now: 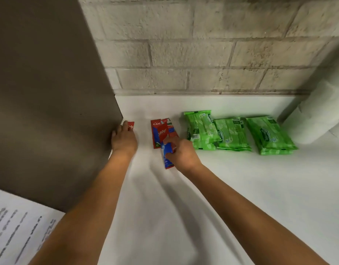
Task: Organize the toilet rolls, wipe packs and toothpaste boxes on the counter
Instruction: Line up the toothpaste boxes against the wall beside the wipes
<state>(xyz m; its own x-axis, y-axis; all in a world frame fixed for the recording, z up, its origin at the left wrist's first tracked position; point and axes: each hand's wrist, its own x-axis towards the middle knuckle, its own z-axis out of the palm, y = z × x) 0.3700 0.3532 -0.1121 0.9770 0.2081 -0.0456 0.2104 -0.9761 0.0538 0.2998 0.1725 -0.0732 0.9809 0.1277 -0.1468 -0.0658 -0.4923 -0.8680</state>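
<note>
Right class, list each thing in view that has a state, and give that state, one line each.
left hand: holds a toothpaste box by the brown panel
right hand: grips a second toothpaste box
stacked toothpaste boxes: lying flat, overlapping
three green wipe packs: flat, in a row
toilet roll: at the right edge, blurred

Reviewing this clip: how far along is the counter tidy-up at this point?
Looks done: three green wipe packs lie in a row along the counter, toilet rolls at the far right. In hand: the left hand holds one toothpaste box by the grey panel; the right hand grips another. Left: the loose red boxes between them aren't lined up.
</note>
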